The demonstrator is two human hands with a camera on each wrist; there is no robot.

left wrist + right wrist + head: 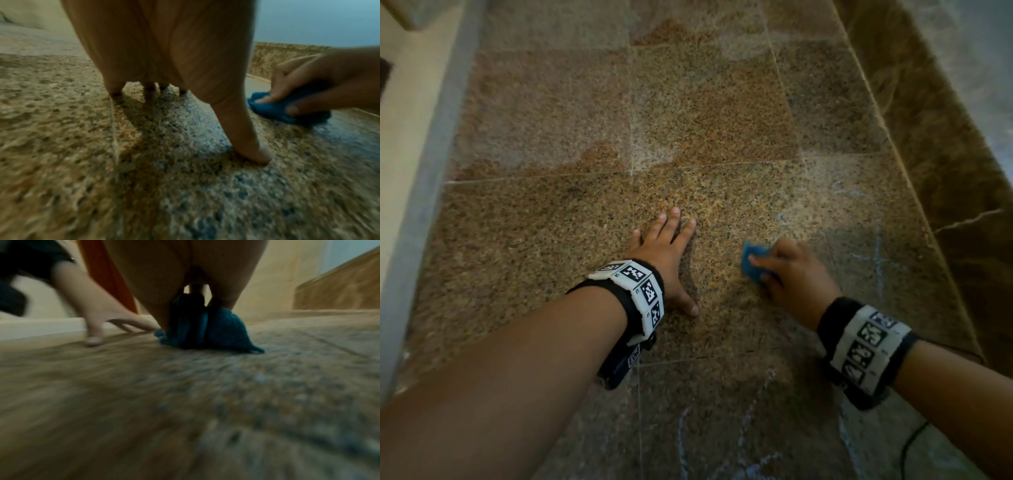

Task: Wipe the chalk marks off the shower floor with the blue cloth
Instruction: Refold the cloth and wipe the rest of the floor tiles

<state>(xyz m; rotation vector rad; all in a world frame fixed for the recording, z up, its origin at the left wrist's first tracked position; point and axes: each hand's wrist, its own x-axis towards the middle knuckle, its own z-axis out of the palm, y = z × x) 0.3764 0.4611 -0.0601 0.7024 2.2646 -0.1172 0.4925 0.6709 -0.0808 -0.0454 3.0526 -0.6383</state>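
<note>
Shower floor (pixel 709 113): speckled brown granite tiles with thin grout lines; darker patches across the far tiles; a paler, bluish sheen on the right-hand tiles.
Side wall (pixel 941 144): brown veined stone skirting runs along the right edge of the floor, with a lighter grey surface above it.
Threshold (pixel 421 164): grey raised strip along the left edge of the floor, pale flooring beyond it.
Left hand (pixel 667 255): flat on the floor, palm down, fingers straight and spread, thumb out to the side; holds nothing. The left wrist view shows the fingertips and thumb tip pressed to the stone.
Right hand (pixel 792 272): just to the right of the left hand, apart from it; fingers curled over the cloth, thumb along its near edge, clutching it down against the floor. Blurred in all three views.
Wrist bands (pixel 635 293): black straps with white panels of square black-and-white markers, one on each wrist.
Blue cloth (pixel 753 262): bunched under the right hand, touching the floor; a corner pokes out to the left of the fingers.
Chalk marks (pixel 878 260): faint bluish-white lines on the tile right of the cloth; more near the bottom edge (pixel 683 445); a short streak just beyond the cloth (pixel 779 219). Shapes too faint to tell.
</note>
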